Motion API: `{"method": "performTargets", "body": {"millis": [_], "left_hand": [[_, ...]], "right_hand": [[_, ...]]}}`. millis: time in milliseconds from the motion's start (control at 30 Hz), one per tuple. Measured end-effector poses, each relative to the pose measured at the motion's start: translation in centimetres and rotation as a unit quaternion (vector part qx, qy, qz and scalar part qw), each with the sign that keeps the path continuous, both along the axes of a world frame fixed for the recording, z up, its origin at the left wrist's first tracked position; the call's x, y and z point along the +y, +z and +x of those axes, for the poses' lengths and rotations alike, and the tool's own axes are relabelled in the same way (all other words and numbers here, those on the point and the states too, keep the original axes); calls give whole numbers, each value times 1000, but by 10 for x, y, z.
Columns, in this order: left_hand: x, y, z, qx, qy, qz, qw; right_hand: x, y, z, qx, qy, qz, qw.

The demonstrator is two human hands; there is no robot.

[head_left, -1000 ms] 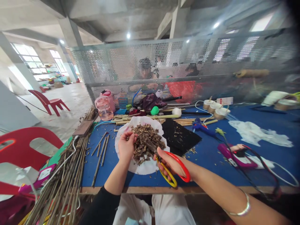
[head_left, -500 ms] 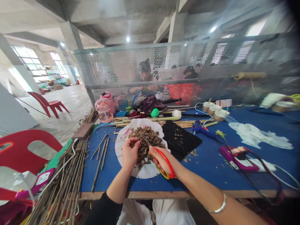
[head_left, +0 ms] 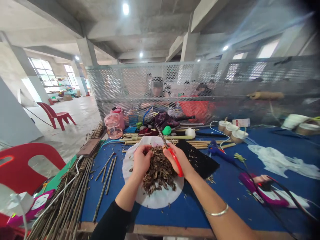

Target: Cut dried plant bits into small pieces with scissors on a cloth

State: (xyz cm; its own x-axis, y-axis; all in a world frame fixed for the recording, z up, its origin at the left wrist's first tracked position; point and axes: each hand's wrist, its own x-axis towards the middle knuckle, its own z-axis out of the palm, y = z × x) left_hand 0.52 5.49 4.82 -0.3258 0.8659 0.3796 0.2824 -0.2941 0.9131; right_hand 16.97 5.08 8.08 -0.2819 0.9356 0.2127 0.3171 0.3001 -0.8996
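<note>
A heap of dry brown leaf bits [head_left: 160, 173] lies on a round white cloth [head_left: 155, 200] in front of me. My left hand [head_left: 142, 160] is at the heap's left side, its fingers curled in and thumb near the fingertips. Whatever may be between them is hidden. On the opposite side, my right hand [head_left: 178, 159] grips scissors [head_left: 176, 161] by their red handle. Their blades point up and away, beyond the far rim of the cloth. The right fingers also rest close against the leaf bits.
Bundled dry sticks [head_left: 67, 196] line the left table edge. A black sheet [head_left: 197, 160] lies right of the cloth, near a blue glue gun [head_left: 220, 151]. Behind are bamboo sticks [head_left: 140, 141], a green ball [head_left: 166, 130] and a perforated metal screen [head_left: 120, 83].
The scissors have swung from lying over the heap to pointing away above its far edge. Both hands now flank the heap, which looks more gathered. My view has tilted up a little.
</note>
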Motion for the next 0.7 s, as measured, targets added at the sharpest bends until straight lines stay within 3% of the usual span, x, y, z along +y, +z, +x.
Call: {"method": "performTargets", "body": {"millis": [100,200,267,400,533,633,700], "left_hand": [[5,-9,0,-183,-1,-21,983],[8,-16,0,-400,-46,-30,915],[7,-17,0,-460,-76,-38,884],[2,-13,2,-476,-109,-60,871],[-4,-10,7,-486,-142,-73,859],[-7,-10,9,-458,-161,-107,868],[-9,-9,8,-410,-152,-133,890]], "right_hand": [[2,-18,3,-126,-58,108,984],[2,-36,1,-194,-51,161,966],[1,-42,-2,-203,-32,194,959],[-3,-43,-8,-206,-16,210,956],[-6,-41,-12,-207,-24,182,961],[-6,-41,-12,-195,-28,156,968],[-6,-41,-13,-193,-24,152,969]]}}
